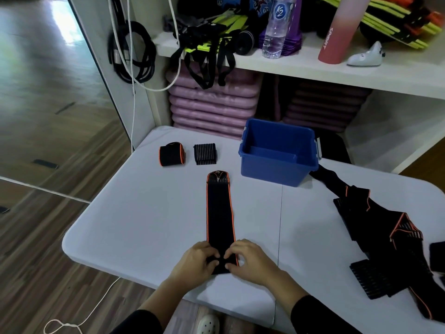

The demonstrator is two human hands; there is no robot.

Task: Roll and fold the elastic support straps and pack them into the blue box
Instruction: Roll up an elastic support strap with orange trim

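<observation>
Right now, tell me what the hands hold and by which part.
The left hand and right hand pinch the long black strap by its near end, one at each corner; the rest lies flat.

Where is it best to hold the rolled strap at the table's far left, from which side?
Grip the rolled strap across its black middle from above, thumb near side, fingers far side. It lies on its side, so this likely keeps it wound.
</observation>
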